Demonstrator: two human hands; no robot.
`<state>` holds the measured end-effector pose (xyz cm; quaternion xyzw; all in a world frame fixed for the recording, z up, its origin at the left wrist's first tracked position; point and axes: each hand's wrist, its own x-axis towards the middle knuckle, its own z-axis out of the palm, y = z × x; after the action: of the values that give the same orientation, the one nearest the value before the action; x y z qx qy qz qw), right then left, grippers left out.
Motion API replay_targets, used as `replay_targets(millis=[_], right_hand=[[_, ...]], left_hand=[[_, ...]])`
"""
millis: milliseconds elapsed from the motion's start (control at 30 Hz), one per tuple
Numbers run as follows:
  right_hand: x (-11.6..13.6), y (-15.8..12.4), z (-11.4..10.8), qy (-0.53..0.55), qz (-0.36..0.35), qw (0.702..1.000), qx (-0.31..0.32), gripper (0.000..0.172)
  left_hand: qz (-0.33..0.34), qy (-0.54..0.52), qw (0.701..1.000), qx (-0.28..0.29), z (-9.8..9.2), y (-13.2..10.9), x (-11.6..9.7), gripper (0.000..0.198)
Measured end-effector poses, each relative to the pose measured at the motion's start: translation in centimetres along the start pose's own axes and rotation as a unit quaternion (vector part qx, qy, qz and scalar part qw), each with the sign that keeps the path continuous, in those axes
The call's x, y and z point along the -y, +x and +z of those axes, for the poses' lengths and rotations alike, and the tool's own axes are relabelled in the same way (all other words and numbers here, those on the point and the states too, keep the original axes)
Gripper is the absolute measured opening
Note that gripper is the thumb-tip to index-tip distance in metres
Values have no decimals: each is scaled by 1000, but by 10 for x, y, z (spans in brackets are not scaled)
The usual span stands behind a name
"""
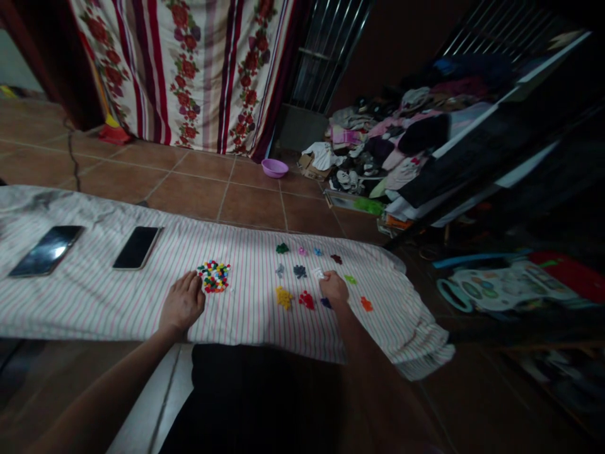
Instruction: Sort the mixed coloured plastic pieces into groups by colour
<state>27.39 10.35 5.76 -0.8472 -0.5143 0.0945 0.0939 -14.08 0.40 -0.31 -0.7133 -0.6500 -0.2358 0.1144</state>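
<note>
On a striped cloth [250, 252] lies a mixed pile of small coloured pieces [215, 276]. My left hand [183, 301] rests palm down at the pile's left edge, fingers lying against it. To the right, pieces sit in separate little heaps by colour: yellow [283, 297], red [306, 299], dark grey [299, 271], light grey [280, 270], green [282, 248], pink [302, 251], blue [318, 251], brown [336, 258], lime [350, 279] and orange [367, 304]. My right hand [335, 287] pinches at the white heap [319, 273]; what its fingers hold is hidden. Dark blue pieces [326, 302] are partly behind it.
Two phones [137, 248] [47, 251] lie on the cloth at the left. Beyond the cloth are a tiled floor, a purple basin [275, 168], a floral curtain [189, 75] and a heap of clothes [387, 132]. Dark shelving with assorted items stands at the right.
</note>
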Motion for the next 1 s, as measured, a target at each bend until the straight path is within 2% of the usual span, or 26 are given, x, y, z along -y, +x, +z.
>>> replay_targets(millis=[167, 267, 367, 533, 667, 833, 1000], right_hand=[[14, -4, -9, 5, -41, 997, -60, 33], [34, -10, -9, 29, -85, 992, -93, 33], [60, -20, 0, 82, -157, 979, -100, 31], [107, -48, 31, 183, -273, 943, -57, 27], [142, -76, 62, 228, -335, 914, 0, 28], [179, -103, 94, 237, -370, 897, 58, 27], [192, -116, 109, 204, -358, 909, 60, 27]], left_hand=[[-15, -19, 1000, 18, -1, 1, -1, 37], [-19, -30, 999, 27, -3, 1, -2, 37], [-21, -32, 999, 30, -3, 2, -2, 37], [-37, -42, 998, 29, -1, 2, -3, 38], [-41, -51, 997, 36, -2, 2, -3, 38], [-49, -57, 996, 46, -5, 3, -4, 39], [-47, -63, 996, 51, -6, 3, -5, 40]])
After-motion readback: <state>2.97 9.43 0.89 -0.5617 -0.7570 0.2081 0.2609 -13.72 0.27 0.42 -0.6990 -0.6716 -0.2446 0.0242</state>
